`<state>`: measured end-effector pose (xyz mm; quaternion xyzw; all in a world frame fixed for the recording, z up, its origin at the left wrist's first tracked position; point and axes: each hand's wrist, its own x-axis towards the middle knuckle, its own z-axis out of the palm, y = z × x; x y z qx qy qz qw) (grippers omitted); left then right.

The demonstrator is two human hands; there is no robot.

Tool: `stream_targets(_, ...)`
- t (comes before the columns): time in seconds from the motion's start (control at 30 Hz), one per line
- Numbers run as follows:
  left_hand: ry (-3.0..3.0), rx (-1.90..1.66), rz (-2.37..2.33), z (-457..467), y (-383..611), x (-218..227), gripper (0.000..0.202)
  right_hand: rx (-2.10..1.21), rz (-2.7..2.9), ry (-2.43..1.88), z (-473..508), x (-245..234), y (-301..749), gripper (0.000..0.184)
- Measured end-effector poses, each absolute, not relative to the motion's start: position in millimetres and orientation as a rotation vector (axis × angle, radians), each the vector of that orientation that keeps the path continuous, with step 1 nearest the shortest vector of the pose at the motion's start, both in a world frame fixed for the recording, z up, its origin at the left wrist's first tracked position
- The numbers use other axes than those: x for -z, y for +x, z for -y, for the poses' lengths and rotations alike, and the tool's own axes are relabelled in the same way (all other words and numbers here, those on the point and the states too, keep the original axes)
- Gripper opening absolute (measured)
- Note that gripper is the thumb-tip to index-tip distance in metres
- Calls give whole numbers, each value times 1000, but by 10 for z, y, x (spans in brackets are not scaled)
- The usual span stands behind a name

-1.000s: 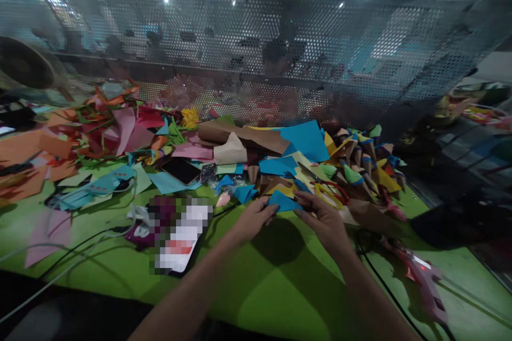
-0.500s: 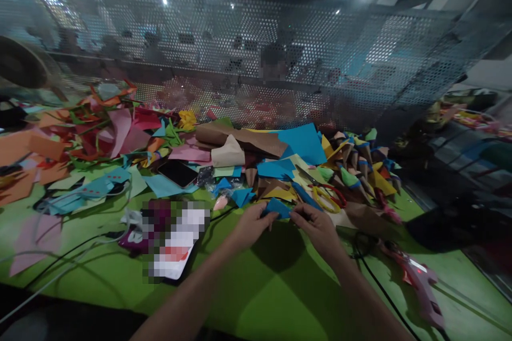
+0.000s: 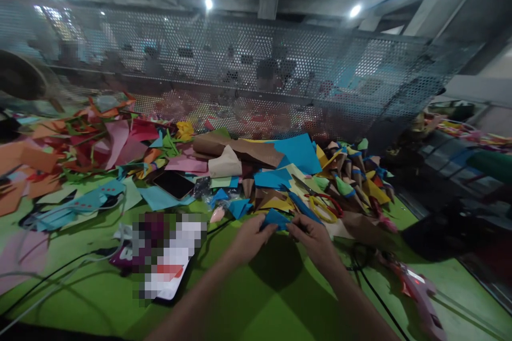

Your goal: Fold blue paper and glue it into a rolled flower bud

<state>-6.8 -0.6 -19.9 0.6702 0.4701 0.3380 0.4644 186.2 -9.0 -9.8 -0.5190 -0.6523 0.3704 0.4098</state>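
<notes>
Between my two hands is a small piece of blue paper (image 3: 277, 218), held just above the green tabletop (image 3: 276, 303). My left hand (image 3: 252, 235) pinches its left side between thumb and fingers. On the opposite edge, my right hand (image 3: 310, 234) grips it with thumb and fingertips. Right behind the hands lie scissors with yellow and red handles (image 3: 323, 209) among paper scraps. A heap of small rolled paper cones (image 3: 352, 176) in brown, blue and green stands farther back on the right.
A pink glue gun (image 3: 418, 287) with its cord lies at the right. On the left are a phone with a lit screen (image 3: 176, 261), a dark phone (image 3: 174, 185) and a power strip (image 3: 92, 200) with cables. Coloured paper (image 3: 120, 141) piles up before a perforated metal screen (image 3: 224, 64).
The view has tilted slightly upward, so the table things sit lower in the picture. Both hands still hold the blue paper in much the same pose.
</notes>
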Motion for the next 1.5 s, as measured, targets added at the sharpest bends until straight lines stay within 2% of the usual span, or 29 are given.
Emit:
stream_targets(0.4,1568,-913,-1137,-2,-110,140,32,-927,1511,-1291,62,32,1909,39)
stream_targets(0.83,1446,-972,-1120,-33,-121,135,33,-899,1481,-1303,53,23,1932,34)
stream_targets(0.97,1278,-990,-1062,-47,-137,178,31,-742,1622,-1196,61,55,1952,34)
stream_targets(1.17,1194,-982,-1073,-21,-127,174,38,-523,1676,-1131,57,53,1945,7)
stream_targets(1.23,1280,-1058,-1145,-10,-132,161,39,-545,1606,-1157,43,38,1952,6)
stream_targets(1.5,1626,-1147,-1229,-22,-139,154,18,-877,1509,-1234,29,83,1951,18)
